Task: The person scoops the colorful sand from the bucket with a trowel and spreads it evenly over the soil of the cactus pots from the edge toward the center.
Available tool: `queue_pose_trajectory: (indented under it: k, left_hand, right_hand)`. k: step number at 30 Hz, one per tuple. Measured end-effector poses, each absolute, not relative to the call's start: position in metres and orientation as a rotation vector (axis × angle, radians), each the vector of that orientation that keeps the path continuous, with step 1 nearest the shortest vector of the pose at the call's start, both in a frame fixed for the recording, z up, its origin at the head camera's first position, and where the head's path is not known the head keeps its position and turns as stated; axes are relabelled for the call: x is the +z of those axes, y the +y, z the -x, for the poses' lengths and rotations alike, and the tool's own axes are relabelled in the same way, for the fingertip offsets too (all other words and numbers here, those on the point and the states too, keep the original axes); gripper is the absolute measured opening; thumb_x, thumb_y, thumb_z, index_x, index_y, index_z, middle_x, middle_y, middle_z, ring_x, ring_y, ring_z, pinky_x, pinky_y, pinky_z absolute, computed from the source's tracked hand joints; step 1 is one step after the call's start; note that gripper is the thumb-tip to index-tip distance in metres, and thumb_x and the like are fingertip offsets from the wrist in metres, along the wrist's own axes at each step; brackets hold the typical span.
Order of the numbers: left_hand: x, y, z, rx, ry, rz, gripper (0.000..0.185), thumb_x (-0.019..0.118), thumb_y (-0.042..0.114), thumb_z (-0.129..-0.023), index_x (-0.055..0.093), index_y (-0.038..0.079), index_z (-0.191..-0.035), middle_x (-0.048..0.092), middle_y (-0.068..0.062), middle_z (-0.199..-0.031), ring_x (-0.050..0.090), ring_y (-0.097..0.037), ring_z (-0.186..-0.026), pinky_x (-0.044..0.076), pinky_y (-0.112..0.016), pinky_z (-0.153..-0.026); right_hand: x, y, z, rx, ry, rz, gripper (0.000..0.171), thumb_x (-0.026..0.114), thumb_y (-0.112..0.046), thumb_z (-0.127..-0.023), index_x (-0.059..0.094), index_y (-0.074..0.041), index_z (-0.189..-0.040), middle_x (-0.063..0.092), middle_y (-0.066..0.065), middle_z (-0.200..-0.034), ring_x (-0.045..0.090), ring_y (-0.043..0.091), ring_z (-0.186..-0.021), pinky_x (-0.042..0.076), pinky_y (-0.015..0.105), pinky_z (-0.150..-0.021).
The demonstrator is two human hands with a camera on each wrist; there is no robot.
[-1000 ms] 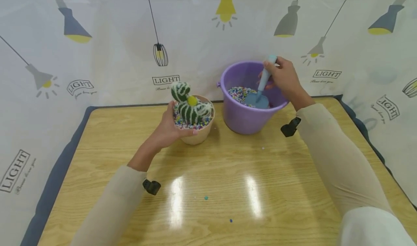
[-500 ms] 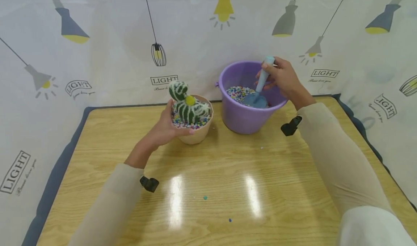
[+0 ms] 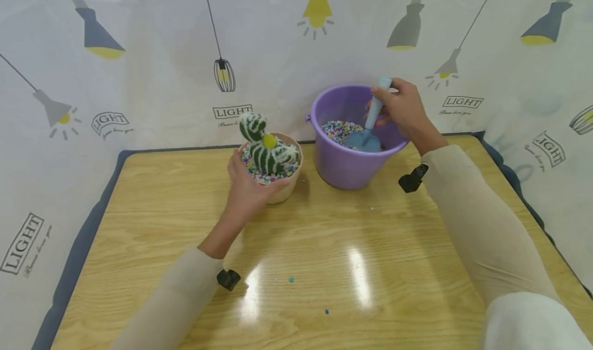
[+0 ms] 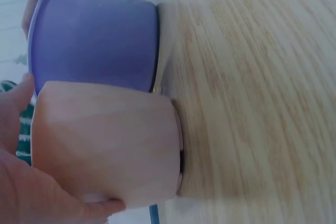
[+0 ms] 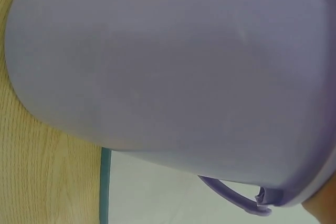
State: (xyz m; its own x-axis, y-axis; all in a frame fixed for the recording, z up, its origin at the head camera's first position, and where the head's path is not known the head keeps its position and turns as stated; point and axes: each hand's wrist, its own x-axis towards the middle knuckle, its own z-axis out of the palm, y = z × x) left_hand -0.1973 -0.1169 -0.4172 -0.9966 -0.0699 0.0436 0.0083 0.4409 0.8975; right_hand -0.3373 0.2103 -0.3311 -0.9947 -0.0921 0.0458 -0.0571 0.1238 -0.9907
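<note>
left hand: fingers wrapped round beige pot, steadying it on tabletop
cactus: upright in pot, beads around base
right hand: fingers clamped on blue scoop, blade down in purple bucket beads
bucket: just beside pot

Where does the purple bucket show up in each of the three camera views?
Head view: the purple bucket stands centre-right at the back of the table, right of the beige pot.
Left wrist view: it fills the upper left, above the beige pot.
Right wrist view: its wall fills nearly the whole picture.
Shared landmark: the wooden table, also seen at and.
</note>
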Motion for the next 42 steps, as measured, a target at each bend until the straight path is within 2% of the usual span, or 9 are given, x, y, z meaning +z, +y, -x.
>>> queue_pose_trajectory:
  k: [6, 12, 21, 28, 36, 42]
  left_hand:
    - [-0.417, -0.114, 0.201, -1.628, -2.600, -0.068, 0.124, 0.086, 0.043, -0.069, 0.000, 0.018, -0.154, 0.006, -0.017, -0.155, 0.032, -0.034, -0.136, 0.033, -0.050, -0.112]
    - [-0.416, -0.123, 0.209, -1.636, -2.636, -0.004, 0.124, 0.088, 0.042, -0.068, 0.002, 0.015, -0.154, 0.008, -0.018, -0.155, 0.028, -0.035, -0.138, 0.029, -0.052, -0.114]
    - [-0.414, -0.130, 0.211, -1.672, -2.693, -0.003, 0.128, 0.085, 0.042, -0.071, -0.007, 0.012, -0.155, -0.001, -0.020, -0.159, 0.021, -0.037, -0.143, 0.022, -0.051, -0.117]
    - [-0.416, -0.131, 0.212, -1.676, -2.694, 0.014, 0.130, 0.085, 0.043, -0.072, -0.009, 0.012, -0.155, -0.003, -0.020, -0.159, 0.019, -0.038, -0.143, 0.021, -0.052, -0.117]
    - [-0.415, -0.134, 0.213, -1.679, -2.678, 0.069, 0.125, 0.086, 0.038, -0.071, -0.003, 0.011, -0.155, 0.004, -0.021, -0.157, 0.022, -0.035, -0.142, 0.023, -0.052, -0.116]
    - [-0.416, -0.138, 0.218, -1.668, -2.661, 0.169, 0.118, 0.088, 0.031, -0.070, 0.007, 0.010, -0.154, 0.016, -0.019, -0.154, 0.021, -0.034, -0.140, 0.023, -0.052, -0.116]
  right_hand:
    - [-0.328, 0.213, 0.336, -2.124, 2.238, 0.144, 0.024, 0.066, -0.020, -0.093, 0.055, -0.001, -0.102, 0.070, 0.010, -0.072, 0.071, 0.023, -0.061, 0.055, 0.031, -0.044]
    - [-0.329, 0.215, 0.337, -2.208, 2.128, 0.217, 0.025, 0.066, -0.016, -0.093, 0.053, 0.004, -0.102, 0.070, 0.014, -0.072, 0.071, 0.027, -0.061, 0.054, 0.032, -0.042]
    - [-0.332, 0.215, 0.339, -2.345, 1.958, 0.196, 0.027, 0.063, -0.014, -0.096, 0.049, 0.008, -0.102, 0.070, 0.016, -0.072, 0.072, 0.029, -0.063, 0.055, 0.033, -0.045]
    - [-0.329, 0.217, 0.341, -2.328, 1.959, 0.069, 0.028, 0.063, -0.017, -0.095, 0.051, 0.006, -0.106, 0.071, 0.016, -0.074, 0.072, 0.030, -0.063, 0.056, 0.035, -0.046]
    - [-0.325, 0.216, 0.343, -2.378, 1.915, -0.167, 0.025, 0.064, -0.017, -0.095, 0.055, 0.003, -0.107, 0.070, 0.016, -0.073, 0.071, 0.031, -0.061, 0.057, 0.038, -0.048]
    - [-0.321, 0.213, 0.345, -2.442, 1.861, -0.336, 0.026, 0.062, -0.017, -0.096, 0.054, 0.005, -0.107, 0.069, 0.018, -0.068, 0.071, 0.032, -0.059, 0.057, 0.040, -0.051]
